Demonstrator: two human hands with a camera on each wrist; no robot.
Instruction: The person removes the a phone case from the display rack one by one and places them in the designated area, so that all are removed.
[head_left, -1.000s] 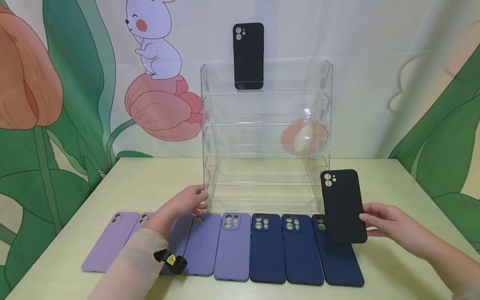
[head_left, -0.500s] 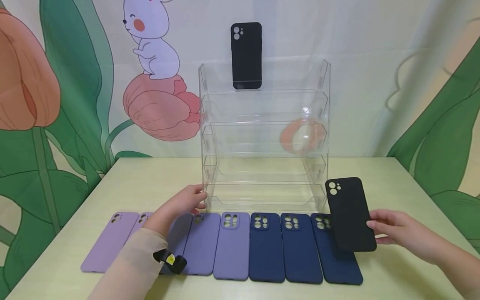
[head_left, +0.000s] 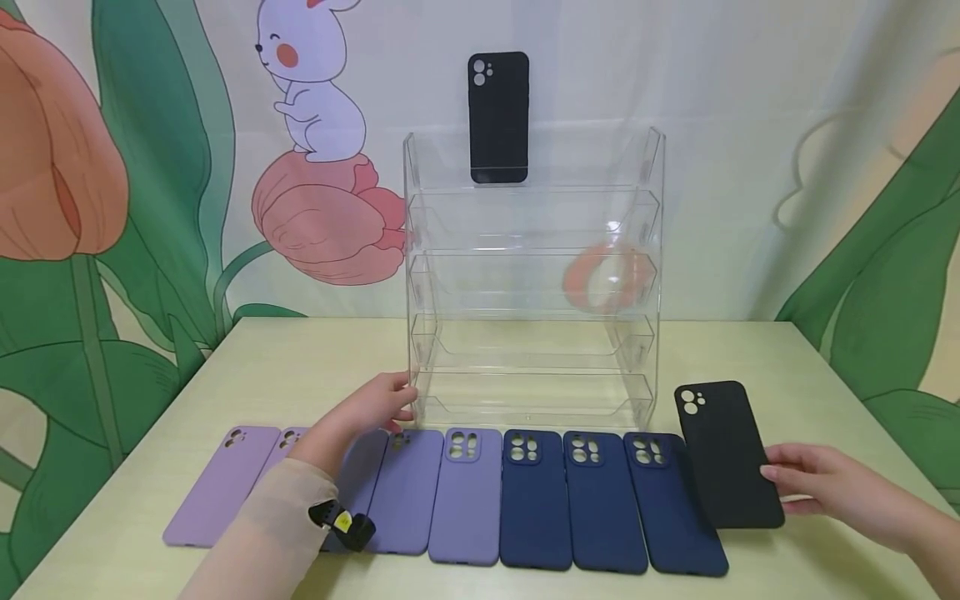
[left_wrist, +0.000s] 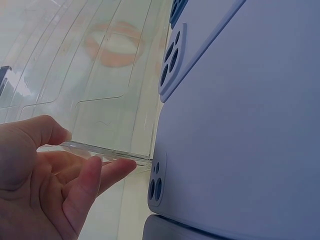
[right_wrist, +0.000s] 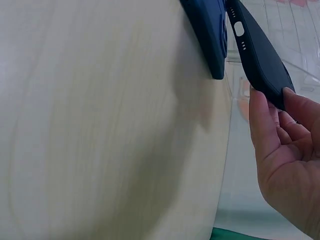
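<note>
We count two black phone cases: one (head_left: 498, 117) at upper centre on the rack's top tier, one (head_left: 729, 454) at lower right. Three dark blue cases (head_left: 535, 498) lie in the row at lower centre. Left of them we count four purple cases (head_left: 467, 493), one partly covered. One clear acrylic rack (head_left: 534, 279) with five tiers. Two hands in view.
</note>
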